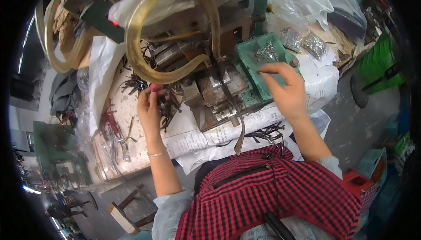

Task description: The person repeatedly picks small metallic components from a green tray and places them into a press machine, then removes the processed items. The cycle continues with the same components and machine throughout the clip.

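My left hand (pixel 150 108) is left of a small press (pixel 220 84), its fingers curled and thumb and forefinger closed at a small red piece (pixel 155 87). Whether that piece is loose or a knob, I cannot tell. Above a green tray (pixel 243 52) of small metal parts (pixel 267 52), my right hand (pixel 287 91) has its thumb and forefinger pinched together. A tiny dark thing shows at those fingertips, too small to name. From the middle of the press a dark flat strap (pixel 232 102) hangs over the table's front edge.
A thick yellowish hose (pixel 133 42) loops over the press. Dark straps (pixel 169 113) lie beside my left hand, more (pixel 267 134) near my apron. Behind the tray are bags of metal parts (pixel 313 45). A red button (pixel 294 63) sits at the tray's right; green baskets (pixel 380 67) stand far right.
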The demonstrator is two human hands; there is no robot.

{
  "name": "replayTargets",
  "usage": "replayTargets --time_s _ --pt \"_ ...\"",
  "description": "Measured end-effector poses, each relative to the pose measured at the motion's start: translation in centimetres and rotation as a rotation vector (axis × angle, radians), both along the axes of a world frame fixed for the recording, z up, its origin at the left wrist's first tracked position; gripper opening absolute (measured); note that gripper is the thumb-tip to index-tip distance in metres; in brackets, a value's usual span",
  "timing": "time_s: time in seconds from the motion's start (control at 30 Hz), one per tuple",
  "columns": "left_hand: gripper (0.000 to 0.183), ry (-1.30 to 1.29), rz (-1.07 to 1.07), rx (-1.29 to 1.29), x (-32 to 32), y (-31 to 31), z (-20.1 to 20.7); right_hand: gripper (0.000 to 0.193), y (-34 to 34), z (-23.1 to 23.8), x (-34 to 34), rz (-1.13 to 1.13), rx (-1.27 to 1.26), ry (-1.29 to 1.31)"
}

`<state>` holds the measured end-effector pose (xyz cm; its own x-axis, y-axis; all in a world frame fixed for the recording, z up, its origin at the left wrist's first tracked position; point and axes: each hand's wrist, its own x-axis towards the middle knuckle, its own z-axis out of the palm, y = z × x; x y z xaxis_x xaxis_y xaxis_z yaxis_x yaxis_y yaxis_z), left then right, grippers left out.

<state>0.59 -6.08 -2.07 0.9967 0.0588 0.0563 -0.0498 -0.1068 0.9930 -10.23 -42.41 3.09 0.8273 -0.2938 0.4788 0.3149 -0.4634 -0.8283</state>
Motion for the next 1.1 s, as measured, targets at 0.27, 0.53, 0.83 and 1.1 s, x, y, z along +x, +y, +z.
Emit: replayTargets --time_s 0.27,0.53,0.83,1.1 --pt "0.014 -0.19 0.4 0.127 -3.2 -3.2 -0.5 0.031 6.5 1.8 3.8 0.109 0.337 -0.097" --pt "0.025 -0.932 0.012 0.29 -9.3 -8.6 10.1 0.051 7.8 4.2 1.9 0.28 0.508 0.001" --pt "0.024 -1.343 -0.375 0.763 -7.7 -13.2 9.8 0.057 -0.6 1.7 3.1 0.096 0.292 0.093" --pt "0.032 -1.291 -0.338 0.692 -7.5 -13.7 8.7 0.013 -6.1 -5.7 0.3 -0.218 0.039 0.332"
